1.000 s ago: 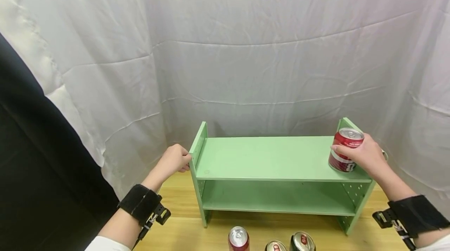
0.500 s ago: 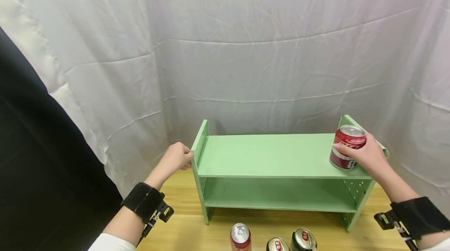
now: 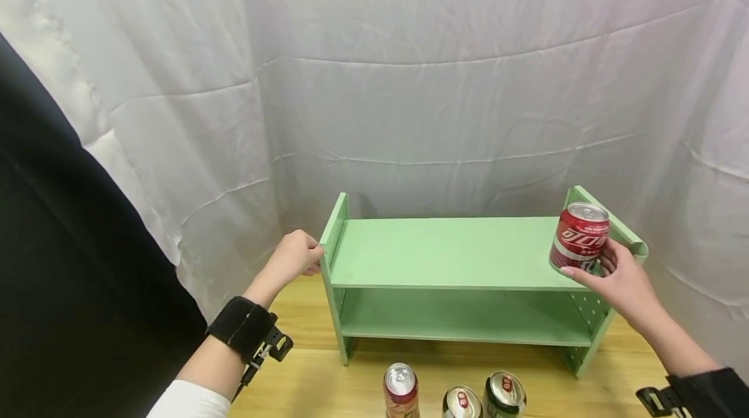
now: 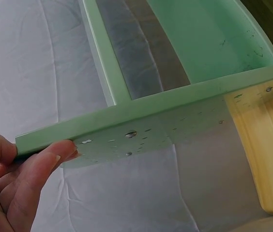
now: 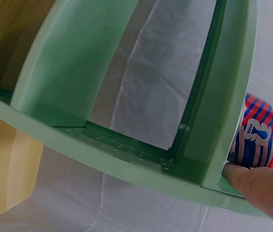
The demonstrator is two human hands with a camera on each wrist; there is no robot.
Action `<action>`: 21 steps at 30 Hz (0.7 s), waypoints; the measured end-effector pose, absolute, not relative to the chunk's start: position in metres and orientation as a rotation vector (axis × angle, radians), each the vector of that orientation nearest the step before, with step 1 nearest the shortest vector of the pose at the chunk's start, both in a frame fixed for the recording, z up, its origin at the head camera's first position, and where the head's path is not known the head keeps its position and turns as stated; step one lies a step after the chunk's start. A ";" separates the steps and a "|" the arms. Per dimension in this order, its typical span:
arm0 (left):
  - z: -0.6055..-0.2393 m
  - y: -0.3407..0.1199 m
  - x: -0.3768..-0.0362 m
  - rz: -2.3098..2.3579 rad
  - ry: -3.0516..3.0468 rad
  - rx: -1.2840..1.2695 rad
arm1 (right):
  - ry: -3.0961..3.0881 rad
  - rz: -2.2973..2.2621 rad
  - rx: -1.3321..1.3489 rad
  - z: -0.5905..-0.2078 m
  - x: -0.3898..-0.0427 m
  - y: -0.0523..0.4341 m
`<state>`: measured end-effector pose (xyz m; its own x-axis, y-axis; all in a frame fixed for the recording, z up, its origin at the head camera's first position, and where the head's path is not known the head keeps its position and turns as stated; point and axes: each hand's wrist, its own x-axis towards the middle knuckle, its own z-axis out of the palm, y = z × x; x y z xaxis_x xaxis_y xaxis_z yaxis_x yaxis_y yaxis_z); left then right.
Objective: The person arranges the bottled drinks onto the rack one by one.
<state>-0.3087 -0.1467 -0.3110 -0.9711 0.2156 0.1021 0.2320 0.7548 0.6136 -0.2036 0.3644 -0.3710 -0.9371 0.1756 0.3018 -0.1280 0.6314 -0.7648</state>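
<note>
A two-tier green shelf (image 3: 445, 249) stands on the wooden table. On the right end of its upper board a red soda can (image 3: 579, 229) stands upright, close to the side panel. My right hand (image 3: 623, 278) is low at the can's front right, its thumb and fingers spread around the base and loosened from it. In the right wrist view only the thumb (image 5: 262, 186) shows, beside the can (image 5: 260, 133). At the far left, my left hand (image 3: 292, 254) pinches the front upper edge of the shelf's left panel (image 4: 122, 118), fingertips on its outer face.
In front of the shelf, three cans stand on the table (image 3: 316, 372): a slim reddish can (image 3: 400, 389), a can with a red tab (image 3: 462, 403) and a dark green can (image 3: 505, 394). White curtain (image 3: 409, 112) hangs behind, black cloth (image 3: 76, 288) at left.
My right hand has loosened from the red can and slid down and back toward me. The can stays on the upper board. My left hand keeps its hold; the view has tilted slightly down.
</note>
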 end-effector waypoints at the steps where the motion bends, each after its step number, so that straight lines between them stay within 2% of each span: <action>1: -0.311 -0.147 -0.308 -1.026 -2.926 -0.374 | -2.512 1.233 -0.045 -0.374 -0.200 0.364; 6: -0.310 -0.146 -0.305 -1.037 -2.946 -0.383 | -2.496 1.250 -0.050 -0.389 -0.183 0.359; 12: -0.303 -0.150 -0.306 -1.022 -2.924 -0.373 | -2.440 1.234 -0.023 -0.392 -0.180 0.349; 21: -0.312 -0.154 -0.306 -1.015 -2.945 -0.334 | -2.321 1.150 0.096 -0.421 -0.165 0.332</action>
<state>-0.3062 -0.1538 -0.3116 -0.9773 0.1973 0.0776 0.2032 0.7672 0.6083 -0.1651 0.3318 -0.4214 -0.8502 0.1705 0.4980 -0.2929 0.6328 -0.7168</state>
